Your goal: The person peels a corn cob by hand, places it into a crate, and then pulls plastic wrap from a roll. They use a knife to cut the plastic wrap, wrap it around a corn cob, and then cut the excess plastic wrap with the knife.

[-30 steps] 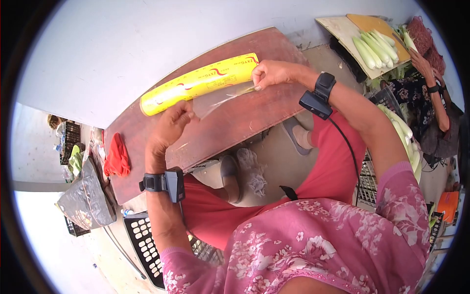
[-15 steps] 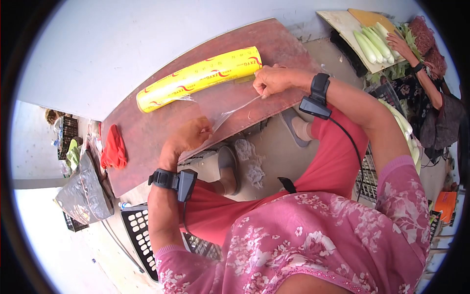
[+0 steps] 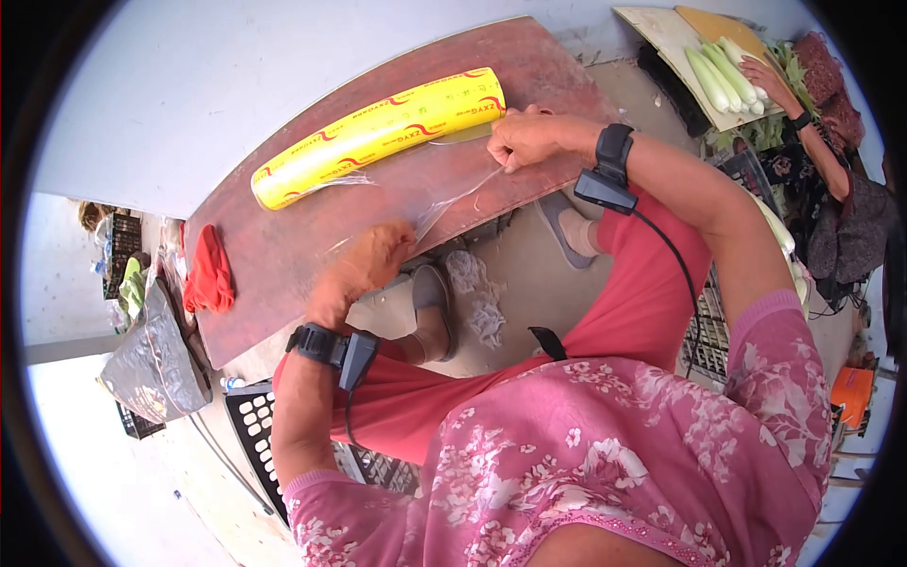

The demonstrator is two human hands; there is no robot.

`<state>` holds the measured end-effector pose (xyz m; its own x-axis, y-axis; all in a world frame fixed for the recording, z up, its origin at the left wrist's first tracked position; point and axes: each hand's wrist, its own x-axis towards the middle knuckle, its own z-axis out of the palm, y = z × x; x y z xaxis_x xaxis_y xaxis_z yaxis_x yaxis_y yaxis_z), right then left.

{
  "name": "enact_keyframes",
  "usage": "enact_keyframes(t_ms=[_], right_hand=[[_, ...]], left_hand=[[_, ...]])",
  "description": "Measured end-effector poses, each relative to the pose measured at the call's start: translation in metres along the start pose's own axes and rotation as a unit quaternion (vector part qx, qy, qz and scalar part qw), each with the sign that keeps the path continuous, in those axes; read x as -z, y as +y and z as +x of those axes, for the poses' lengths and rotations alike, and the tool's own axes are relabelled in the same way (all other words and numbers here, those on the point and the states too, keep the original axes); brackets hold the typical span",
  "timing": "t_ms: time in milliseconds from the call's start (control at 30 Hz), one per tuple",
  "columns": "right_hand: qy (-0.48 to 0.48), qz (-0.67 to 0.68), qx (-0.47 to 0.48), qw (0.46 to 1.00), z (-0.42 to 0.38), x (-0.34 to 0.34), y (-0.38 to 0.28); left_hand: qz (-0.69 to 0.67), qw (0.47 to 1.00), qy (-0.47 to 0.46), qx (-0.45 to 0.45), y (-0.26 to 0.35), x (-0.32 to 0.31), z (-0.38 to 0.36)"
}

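A yellow roll of cling film [image 3: 378,137] with printed lettering lies slantwise on the reddish-brown table [image 3: 529,66]. From it, a clear sheet of film [image 3: 442,205] stretches towards the table's front edge. My left hand [image 3: 373,257] is closed on the film's near left corner. At the right, the fingers of my right hand [image 3: 531,139] pinch the other end of that edge, close to the roll's right end. The film between my hands is gathered into a taut, wrinkled strip.
A red cloth [image 3: 210,271] lies on the table's left end. Black crates [image 3: 253,425] stand beside my legs, and crumpled film [image 3: 487,317] is on the floor. At the right, another person's hand [image 3: 767,80] touches pale green vegetables [image 3: 715,80] on a board.
The view has shifted slightly, so the table and roll appear higher and a little further left. Both hands keep hold of the film, now slightly nearer the table's front edge.
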<state>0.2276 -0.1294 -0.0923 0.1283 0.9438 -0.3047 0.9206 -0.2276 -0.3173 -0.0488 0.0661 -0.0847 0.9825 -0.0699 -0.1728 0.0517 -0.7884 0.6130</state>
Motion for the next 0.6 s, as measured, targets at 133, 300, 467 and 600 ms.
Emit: enact_keyframes(t_ms=[133,300,467,600], right_hand=[[-0.018,0.025,0.005,1.0,0.003,0.003,0.001],[-0.034,0.019,-0.017,0.999,0.003,0.008,-0.005],[-0.039,0.022,-0.012,0.999,0.005,0.007,-0.004],[-0.047,0.025,-0.014,0.998,0.006,0.008,-0.002]], left_hand=[[-0.012,0.998,0.058,0.032,0.013,-0.006,0.002],[-0.019,0.996,0.072,0.055,0.02,-0.015,0.01],[0.078,0.992,0.081,0.049,0.01,-0.026,0.018],[0.079,0.992,0.102,-0.001,-0.002,-0.032,0.021]])
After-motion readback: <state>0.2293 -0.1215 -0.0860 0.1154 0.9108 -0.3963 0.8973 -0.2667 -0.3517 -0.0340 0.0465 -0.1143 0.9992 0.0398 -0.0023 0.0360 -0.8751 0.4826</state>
